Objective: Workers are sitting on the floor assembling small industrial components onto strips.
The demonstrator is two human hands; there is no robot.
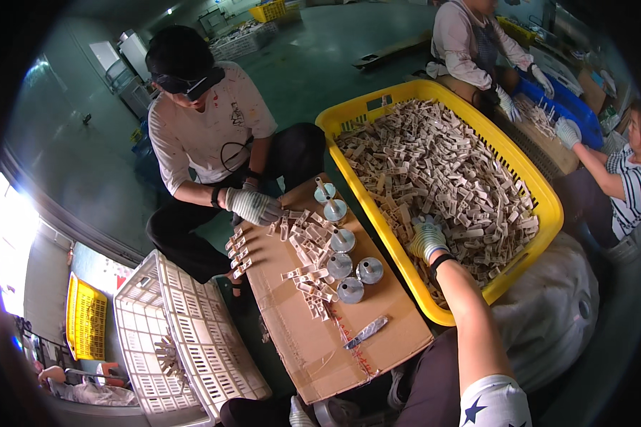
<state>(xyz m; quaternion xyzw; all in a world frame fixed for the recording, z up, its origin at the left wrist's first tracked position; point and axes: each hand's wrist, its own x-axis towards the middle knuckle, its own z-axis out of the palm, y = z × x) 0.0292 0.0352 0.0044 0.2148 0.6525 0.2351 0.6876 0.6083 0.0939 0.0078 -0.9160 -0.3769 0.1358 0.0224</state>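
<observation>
My right hand [428, 240], in a white striped work glove, reaches into a big yellow basket [434, 313]. Its fingers, slightly apart, touch a heap of small beige plastic parts [449, 171]. Only a gloved bit of my left hand [299, 413] shows at the lower edge, beside my knee; what it holds, if anything, is hidden. Before me lies a cardboard sheet or box top [299, 363]. On it are a loose pile of beige parts [310, 242], several round grey metal pieces [350, 290] with upright stems, and a narrow grey-blue object [367, 332].
Opposite me, a person's gloved hand [253, 206] works at the cardboard's far edge, near a row of parts [238, 252]. White crates [192, 313] stand at left. Two people sit at upper right around a blue tub [570, 107]. A white sack [548, 313] lies beside the yellow basket.
</observation>
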